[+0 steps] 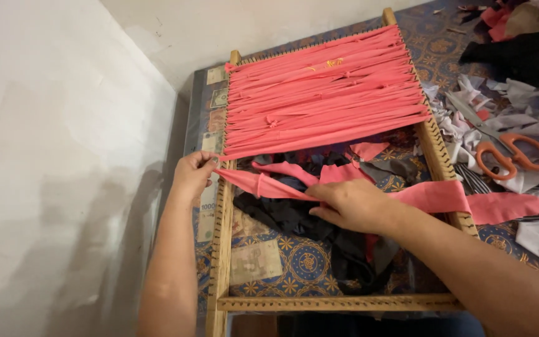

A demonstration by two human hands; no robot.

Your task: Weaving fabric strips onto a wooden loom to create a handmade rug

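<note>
A wooden loom frame [223, 249] with rows of pegs lies on a patterned table. Its upper half is filled with stretched pink fabric strips [325, 87]. My left hand [193, 175] pinches the end of a loose pink strip [263, 186] at the frame's left rail. My right hand [350, 205] grips the same strip near the middle of the frame and holds it taut. The strip runs on to the right, over the right rail [444, 168]. Black and pink scraps [294, 218] lie inside the frame under my hands.
Orange-handled scissors [509, 157] rest on a heap of white and grey fabric scraps [531, 112] right of the frame. Dark and pink cloth [519, 43] sits at the far right corner. A white wall [63, 156] stands close on the left.
</note>
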